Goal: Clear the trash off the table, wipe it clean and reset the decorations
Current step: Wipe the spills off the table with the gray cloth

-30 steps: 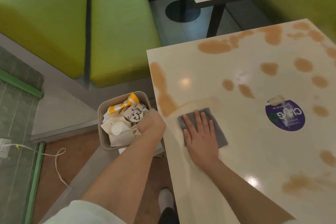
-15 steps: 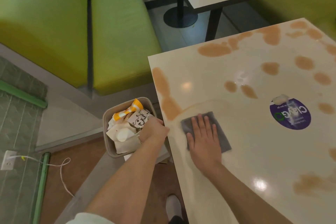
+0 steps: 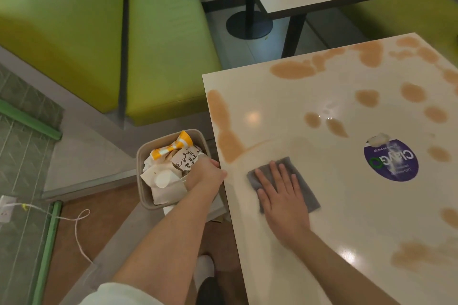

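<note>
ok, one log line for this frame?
phase: wiping | right hand: flat on grey cloth | left hand: grips bin rim at table edge | brown stains: remain

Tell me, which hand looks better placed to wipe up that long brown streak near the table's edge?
The right hand, probably. It lies flat on the grey cloth on the table, close to the brown streak. The left hand is off the table, gripping the bin of trash.
</note>
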Motion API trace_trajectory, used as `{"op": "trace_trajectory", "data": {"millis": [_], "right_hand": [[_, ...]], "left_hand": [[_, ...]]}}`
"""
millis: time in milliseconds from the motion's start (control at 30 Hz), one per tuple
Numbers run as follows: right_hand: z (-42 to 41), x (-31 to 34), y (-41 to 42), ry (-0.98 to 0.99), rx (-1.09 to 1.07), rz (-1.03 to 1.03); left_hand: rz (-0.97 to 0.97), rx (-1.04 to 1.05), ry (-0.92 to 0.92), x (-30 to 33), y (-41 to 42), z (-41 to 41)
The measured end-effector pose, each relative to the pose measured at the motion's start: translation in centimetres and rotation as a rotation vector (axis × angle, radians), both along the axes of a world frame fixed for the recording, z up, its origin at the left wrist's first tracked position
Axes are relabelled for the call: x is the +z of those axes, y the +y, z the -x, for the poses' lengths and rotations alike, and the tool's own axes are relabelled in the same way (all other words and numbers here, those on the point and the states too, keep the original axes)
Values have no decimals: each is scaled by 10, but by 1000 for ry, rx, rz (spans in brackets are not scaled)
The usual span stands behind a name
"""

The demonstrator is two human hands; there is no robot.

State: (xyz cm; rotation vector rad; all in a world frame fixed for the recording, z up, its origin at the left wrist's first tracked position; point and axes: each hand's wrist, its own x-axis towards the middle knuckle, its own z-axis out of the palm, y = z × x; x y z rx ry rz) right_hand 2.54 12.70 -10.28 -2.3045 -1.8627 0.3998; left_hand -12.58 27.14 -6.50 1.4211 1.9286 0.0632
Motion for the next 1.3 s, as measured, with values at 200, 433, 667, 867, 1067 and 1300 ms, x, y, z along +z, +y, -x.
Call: {"op": "trace_trajectory", "data": {"millis": [200, 433, 667, 867, 1067, 1300], "right_hand": [[-45, -3, 39, 0, -214, -4], [28, -6, 16, 58, -327, -132], [79, 18, 70, 535, -422, -265], [85, 3, 108, 130, -199, -90], [33, 6, 137, 17, -334, 28], [81, -1, 111, -52, -371, 10]], "left_hand": [[121, -22, -114, 0, 12, 4], [142, -204, -204, 2, 19, 18], [87, -374, -223, -2, 43, 36], [-124, -403, -245, 8, 72, 33], [-120, -433, -262, 1, 93, 27], [-41, -377, -225, -8, 115, 9]]}}
